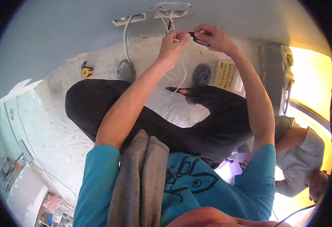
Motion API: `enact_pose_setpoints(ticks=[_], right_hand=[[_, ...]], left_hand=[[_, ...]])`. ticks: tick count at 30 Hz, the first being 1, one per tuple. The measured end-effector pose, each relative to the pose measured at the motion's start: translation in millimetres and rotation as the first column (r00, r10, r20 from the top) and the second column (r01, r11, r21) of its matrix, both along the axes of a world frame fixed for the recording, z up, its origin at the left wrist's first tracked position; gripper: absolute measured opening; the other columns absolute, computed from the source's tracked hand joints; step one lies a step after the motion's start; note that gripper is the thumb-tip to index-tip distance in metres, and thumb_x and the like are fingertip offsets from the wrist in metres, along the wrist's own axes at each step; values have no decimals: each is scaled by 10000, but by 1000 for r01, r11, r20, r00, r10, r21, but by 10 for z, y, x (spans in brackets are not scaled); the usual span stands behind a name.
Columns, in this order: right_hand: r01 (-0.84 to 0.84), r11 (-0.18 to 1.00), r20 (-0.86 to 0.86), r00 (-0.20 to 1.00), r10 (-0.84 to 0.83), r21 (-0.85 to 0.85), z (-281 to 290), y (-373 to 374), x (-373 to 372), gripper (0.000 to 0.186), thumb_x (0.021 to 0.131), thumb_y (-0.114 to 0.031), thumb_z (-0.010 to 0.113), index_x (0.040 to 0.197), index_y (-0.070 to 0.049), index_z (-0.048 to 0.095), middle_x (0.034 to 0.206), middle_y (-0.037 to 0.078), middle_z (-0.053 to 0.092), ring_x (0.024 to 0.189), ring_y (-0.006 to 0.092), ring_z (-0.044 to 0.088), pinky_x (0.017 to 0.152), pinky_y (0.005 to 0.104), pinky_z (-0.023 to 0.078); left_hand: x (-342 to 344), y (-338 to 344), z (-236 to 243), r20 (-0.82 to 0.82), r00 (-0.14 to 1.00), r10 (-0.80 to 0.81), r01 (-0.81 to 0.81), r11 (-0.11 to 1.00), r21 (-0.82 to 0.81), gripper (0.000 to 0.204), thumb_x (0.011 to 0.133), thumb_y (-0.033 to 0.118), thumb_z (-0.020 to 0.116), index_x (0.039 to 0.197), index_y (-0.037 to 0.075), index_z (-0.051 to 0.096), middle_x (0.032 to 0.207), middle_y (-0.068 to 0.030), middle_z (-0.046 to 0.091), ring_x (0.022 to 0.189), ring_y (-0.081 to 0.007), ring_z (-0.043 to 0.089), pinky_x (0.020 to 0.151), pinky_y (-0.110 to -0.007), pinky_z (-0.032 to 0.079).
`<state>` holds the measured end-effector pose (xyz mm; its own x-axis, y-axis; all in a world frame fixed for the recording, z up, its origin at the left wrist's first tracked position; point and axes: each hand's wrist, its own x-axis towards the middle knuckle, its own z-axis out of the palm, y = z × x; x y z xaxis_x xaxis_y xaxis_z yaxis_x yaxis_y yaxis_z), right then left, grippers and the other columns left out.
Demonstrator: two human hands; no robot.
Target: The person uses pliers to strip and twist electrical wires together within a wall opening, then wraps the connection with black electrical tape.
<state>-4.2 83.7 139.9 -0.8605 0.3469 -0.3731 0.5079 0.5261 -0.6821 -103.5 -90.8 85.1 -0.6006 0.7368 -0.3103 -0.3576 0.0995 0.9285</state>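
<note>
Below the wall openings, my left hand (172,46) is closed, with its fingertips pinching a thin white wire (176,39). Just right of it, my right hand (215,38) grips a black ring that looks like a roll of electrical tape (201,41). A short black strip spans from this roll toward the left fingertips. Behind my left hand, white and dark wires (169,25) come down from the right-hand wall box (178,14). One loose white wire (184,72) hangs in a curve to the floor. What lies inside the left fingers is partly hidden.
White and green wires (125,38) drop from another wall box (135,18). On the floor are a yellow tape measure (86,70), red-handled pliers (176,90) by my right shoe, and a yellow-and-white box (226,75). Another person (300,159) crouches at the right.
</note>
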Motion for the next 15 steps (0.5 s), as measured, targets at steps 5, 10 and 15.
enact_pose_setpoints(ticks=[5,10,15], right_hand=[[-39,993,-63,997,47,116,40,19,-76,305,920,-359,616,1065,-94,659,770,38,655,690,117,574,648,303,465],[-55,985,-115,991,74,162,50,21,-353,303,914,-371,614,1039,-100,665,736,47,656,673,126,580,649,304,466],[-92,923,3,995,98,372,-12,-42,-777,349,866,-428,614,1038,-132,684,771,75,692,687,184,643,676,349,507]], left_hand=[[-20,24,0,137,978,159,-163,987,15,468,930,243,657,1329,144,434,932,-57,593,711,-144,600,611,-285,470],[-100,75,-68,351,908,227,-259,965,46,453,967,111,560,1372,100,357,912,-95,621,704,-163,620,582,-294,511],[-155,231,-200,436,866,246,-295,954,47,348,950,78,577,1271,24,454,921,-105,630,741,-191,639,660,-327,559]])
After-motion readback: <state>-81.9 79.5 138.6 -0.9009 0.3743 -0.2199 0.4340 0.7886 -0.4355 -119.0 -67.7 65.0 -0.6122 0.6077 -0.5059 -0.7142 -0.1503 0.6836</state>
